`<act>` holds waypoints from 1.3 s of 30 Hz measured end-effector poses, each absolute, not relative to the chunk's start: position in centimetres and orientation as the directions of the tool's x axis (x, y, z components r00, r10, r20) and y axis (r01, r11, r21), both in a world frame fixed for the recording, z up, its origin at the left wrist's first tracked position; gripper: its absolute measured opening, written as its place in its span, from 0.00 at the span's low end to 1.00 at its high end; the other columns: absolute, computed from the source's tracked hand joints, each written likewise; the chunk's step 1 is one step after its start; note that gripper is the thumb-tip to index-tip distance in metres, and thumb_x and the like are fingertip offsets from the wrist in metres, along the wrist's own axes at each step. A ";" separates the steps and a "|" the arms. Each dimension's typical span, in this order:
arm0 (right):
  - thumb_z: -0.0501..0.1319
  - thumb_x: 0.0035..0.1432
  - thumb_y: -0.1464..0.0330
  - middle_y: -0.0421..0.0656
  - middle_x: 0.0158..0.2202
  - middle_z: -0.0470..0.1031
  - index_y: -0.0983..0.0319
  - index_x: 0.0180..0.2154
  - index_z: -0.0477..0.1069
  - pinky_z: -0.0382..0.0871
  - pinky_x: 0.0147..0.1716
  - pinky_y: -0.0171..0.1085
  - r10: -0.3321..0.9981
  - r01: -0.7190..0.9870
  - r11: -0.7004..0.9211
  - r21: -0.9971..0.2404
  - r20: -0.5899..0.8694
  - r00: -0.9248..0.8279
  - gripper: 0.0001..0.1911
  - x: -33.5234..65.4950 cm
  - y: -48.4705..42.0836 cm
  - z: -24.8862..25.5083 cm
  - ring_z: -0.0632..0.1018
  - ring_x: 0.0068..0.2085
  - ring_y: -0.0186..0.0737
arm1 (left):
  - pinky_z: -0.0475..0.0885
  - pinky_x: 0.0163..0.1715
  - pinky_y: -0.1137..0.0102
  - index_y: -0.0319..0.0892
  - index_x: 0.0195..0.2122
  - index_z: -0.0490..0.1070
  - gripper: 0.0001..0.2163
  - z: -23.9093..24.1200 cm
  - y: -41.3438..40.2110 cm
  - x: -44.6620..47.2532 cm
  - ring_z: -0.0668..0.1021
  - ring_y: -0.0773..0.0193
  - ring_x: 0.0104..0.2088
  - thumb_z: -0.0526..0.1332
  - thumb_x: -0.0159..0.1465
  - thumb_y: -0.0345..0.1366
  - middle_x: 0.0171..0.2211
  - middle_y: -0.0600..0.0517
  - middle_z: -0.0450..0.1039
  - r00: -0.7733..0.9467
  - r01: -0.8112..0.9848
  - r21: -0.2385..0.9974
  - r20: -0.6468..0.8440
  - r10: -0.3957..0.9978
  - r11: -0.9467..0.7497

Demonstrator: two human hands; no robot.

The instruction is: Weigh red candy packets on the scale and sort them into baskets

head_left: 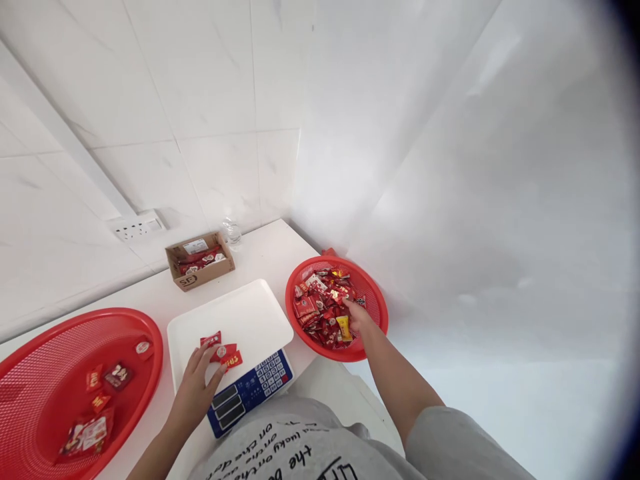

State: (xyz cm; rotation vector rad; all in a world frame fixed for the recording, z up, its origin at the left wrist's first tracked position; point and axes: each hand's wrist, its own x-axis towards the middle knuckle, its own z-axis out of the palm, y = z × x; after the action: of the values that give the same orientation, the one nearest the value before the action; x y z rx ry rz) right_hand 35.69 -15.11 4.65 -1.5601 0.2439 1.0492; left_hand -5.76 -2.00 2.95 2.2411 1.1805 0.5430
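Note:
On the white pan of a digital scale point(233, 313) lie a few small red candy packets point(233, 359). My left hand point(199, 381) rests over them with its fingers apart, the fingertips at the packets. Off to the right, a round red plastic basket point(379, 303) holds a heap of mostly red wrapped candies point(320, 307), with a yellow packet point(344, 328) among them. My right hand point(357, 316) reaches into this basket, its fingertips down at the wrappers. Part of its fingers is hidden, so their grip does not show.
A larger red basket point(156, 353) at the left contains several scattered packets. Behind the scale stands an open cardboard box point(213, 272) with red packets inside, beside a clear plastic item point(232, 232). Tiled wall with a power socket point(136, 229) borders the white table point(265, 250).

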 end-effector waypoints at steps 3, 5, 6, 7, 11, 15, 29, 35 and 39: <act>0.60 0.56 0.64 0.43 0.34 0.78 0.60 0.37 0.70 0.73 0.34 0.35 0.430 -0.643 -0.287 -0.710 -0.695 0.576 0.07 36.0 -14.6 6.1 0.78 0.34 0.37 | 0.59 0.58 0.51 0.43 0.51 0.67 0.22 4.0 -1.8 -4.6 0.62 0.50 0.60 0.53 0.59 0.48 0.57 0.43 0.64 0.548 0.609 0.628 0.108 0.829 -0.484; 0.62 0.55 0.65 0.41 0.36 0.78 0.58 0.38 0.71 0.72 0.34 0.32 0.474 -0.623 -0.278 -0.731 -0.668 0.573 0.08 36.0 -13.9 7.0 0.78 0.35 0.34 | 0.59 0.58 0.52 0.42 0.52 0.66 0.23 4.7 -1.9 -3.7 0.63 0.51 0.59 0.52 0.60 0.49 0.57 0.42 0.63 0.550 0.611 0.630 0.099 0.829 -0.480; 0.63 0.54 0.65 0.41 0.37 0.78 0.58 0.38 0.71 0.72 0.34 0.32 0.495 -0.613 -0.274 -0.741 -0.655 0.571 0.08 35.9 -13.5 7.4 0.78 0.35 0.34 | 0.59 0.58 0.52 0.42 0.52 0.66 0.23 5.0 -2.0 -3.2 0.63 0.52 0.59 0.52 0.60 0.48 0.57 0.42 0.63 0.552 0.614 0.630 0.087 0.829 -0.475; 0.63 0.54 0.65 0.41 0.37 0.78 0.58 0.37 0.71 0.73 0.35 0.32 0.518 -0.603 -0.269 -0.751 -0.641 0.567 0.08 35.8 -13.1 7.7 0.78 0.35 0.34 | 0.60 0.57 0.53 0.42 0.53 0.65 0.23 5.2 -2.1 -2.8 0.63 0.52 0.59 0.52 0.60 0.48 0.57 0.42 0.62 0.553 0.620 0.630 0.073 0.830 -0.468; 0.65 0.52 0.67 0.41 0.34 0.78 0.60 0.34 0.70 0.73 0.39 0.34 0.608 -0.567 -0.257 -0.782 -0.587 0.534 0.07 34.6 -11.7 8.6 0.78 0.34 0.34 | 0.60 0.57 0.54 0.41 0.53 0.65 0.23 5.7 -2.6 -2.0 0.61 0.52 0.60 0.51 0.61 0.49 0.59 0.42 0.60 0.557 0.639 0.623 0.030 0.830 -0.452; 0.64 0.53 0.65 0.42 0.39 0.78 0.60 0.39 0.70 0.72 0.44 0.39 0.732 -0.351 -0.355 -0.866 -0.491 0.472 0.11 33.1 -10.7 8.7 0.78 0.39 0.37 | 0.59 0.57 0.52 0.42 0.53 0.65 0.23 5.9 -2.7 -1.9 0.59 0.51 0.61 0.51 0.61 0.48 0.59 0.42 0.59 0.570 0.645 0.602 0.030 0.821 -0.470; 0.64 0.48 0.54 0.52 0.51 0.71 0.65 0.44 0.72 0.64 0.49 0.41 0.796 0.656 -0.583 -0.479 -0.498 0.343 0.25 33.4 -13.4 7.0 0.71 0.51 0.53 | 0.58 0.58 0.52 0.41 0.52 0.66 0.22 5.7 -2.6 -2.3 0.60 0.51 0.61 0.52 0.61 0.48 0.58 0.42 0.61 0.568 0.661 0.577 0.032 0.822 -0.479; 0.64 0.48 0.55 0.45 0.36 0.78 0.62 0.33 0.74 0.68 0.40 0.40 0.678 0.368 -0.729 -0.577 -0.533 0.507 0.17 35.9 -17.1 7.8 0.76 0.37 0.44 | 0.57 0.58 0.51 0.42 0.52 0.65 0.21 6.0 -2.6 -2.0 0.59 0.51 0.61 0.52 0.61 0.47 0.59 0.43 0.60 0.570 0.662 0.569 0.039 0.820 -0.487; 0.65 0.48 0.60 0.44 0.37 0.78 0.60 0.35 0.74 0.70 0.41 0.41 0.669 0.025 -0.584 -0.811 -0.464 0.580 0.13 35.6 -17.1 8.6 0.77 0.38 0.42 | 0.57 0.59 0.51 0.42 0.52 0.65 0.20 6.0 -3.1 -2.3 0.58 0.51 0.62 0.52 0.61 0.46 0.58 0.43 0.60 0.578 0.650 0.573 0.054 0.814 -0.500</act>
State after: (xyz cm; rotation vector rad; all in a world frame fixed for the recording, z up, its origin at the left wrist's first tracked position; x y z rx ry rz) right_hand 35.60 -17.11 8.63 -2.0084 -0.5530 1.0182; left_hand -2.26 -3.06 5.98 2.3104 1.1680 0.4359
